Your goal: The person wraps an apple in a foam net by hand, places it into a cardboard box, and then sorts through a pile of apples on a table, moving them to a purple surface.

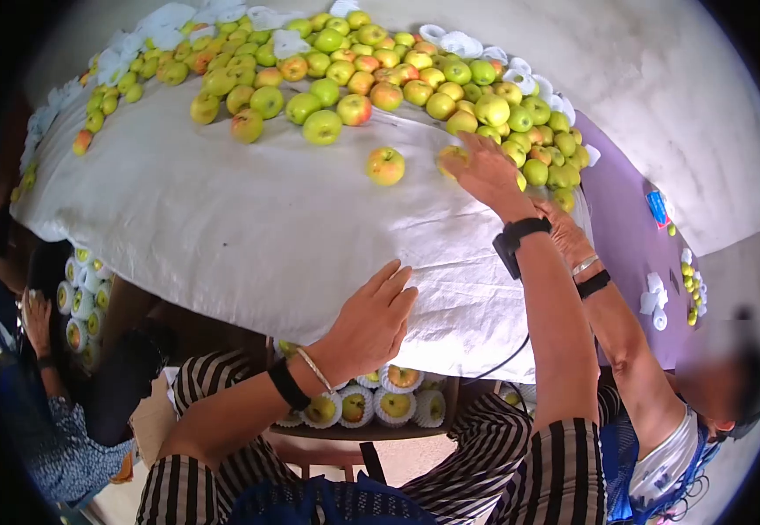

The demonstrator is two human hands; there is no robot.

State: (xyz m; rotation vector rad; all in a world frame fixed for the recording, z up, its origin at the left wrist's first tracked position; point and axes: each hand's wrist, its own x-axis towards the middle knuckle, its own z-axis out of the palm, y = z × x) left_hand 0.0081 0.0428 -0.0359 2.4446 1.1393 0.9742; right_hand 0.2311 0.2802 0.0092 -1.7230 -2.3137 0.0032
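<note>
Right hand (485, 171) closes its fingers on an apple (452, 157) at the pile's (354, 61) near edge; left hand (373, 319), fingers open and empty, rests flat on the desk (222, 227) below the pile.

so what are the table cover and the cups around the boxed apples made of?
Table cover: looks like white woven plastic sacking, matte with creases; weave not resolvable. Cups: probably white foam netting, ribbed and soft-edged around each boxed apple. Left hand rests flat on the cover.

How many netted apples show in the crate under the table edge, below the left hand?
5 at least: netted apples in a row in the crate beneath the left hand; the cloth may hide more.
</note>
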